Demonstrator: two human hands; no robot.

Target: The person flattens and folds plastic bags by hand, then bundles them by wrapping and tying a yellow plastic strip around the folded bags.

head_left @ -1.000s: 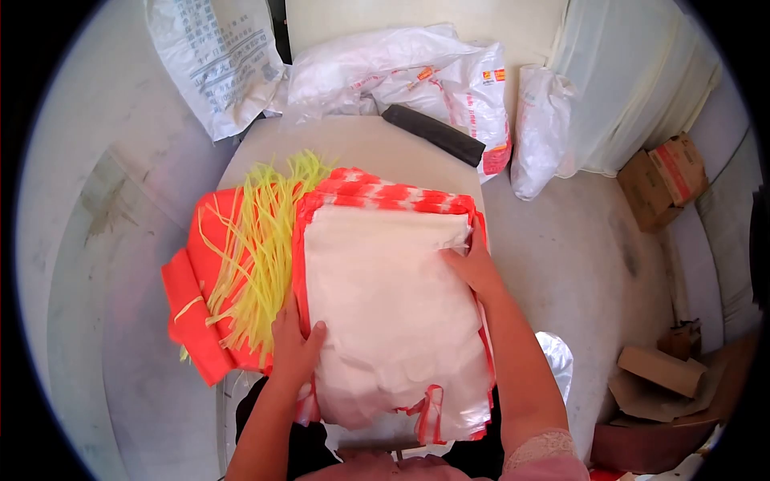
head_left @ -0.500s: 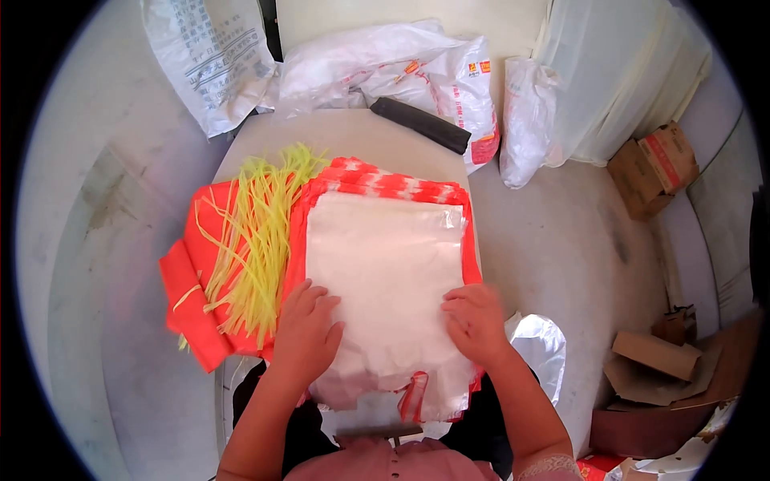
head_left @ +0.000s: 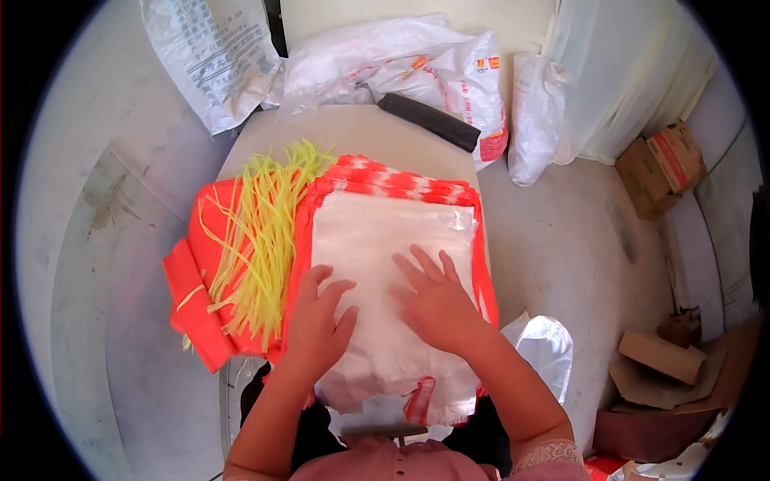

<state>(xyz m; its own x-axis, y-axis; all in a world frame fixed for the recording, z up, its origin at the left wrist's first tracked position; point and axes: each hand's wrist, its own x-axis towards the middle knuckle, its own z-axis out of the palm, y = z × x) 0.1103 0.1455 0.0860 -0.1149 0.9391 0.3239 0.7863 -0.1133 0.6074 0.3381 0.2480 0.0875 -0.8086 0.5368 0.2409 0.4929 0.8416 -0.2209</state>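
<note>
Left hand and right hand, fingers spread, are over a white sheet on red-and-white layers at the table's near edge. Beyond, sacks bear Chinese characters, too small to read.

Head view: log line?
left hand: open, left side of white sheet | right hand: open, over sheet | yellow strips: left of sheet

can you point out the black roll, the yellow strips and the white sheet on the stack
black roll (head_left: 429, 122): head view, middle of its dark side
yellow strips (head_left: 262, 244): head view, middle of the bundle
white sheet (head_left: 365, 240): head view, bare upper part, between the hands and its top edge
</note>
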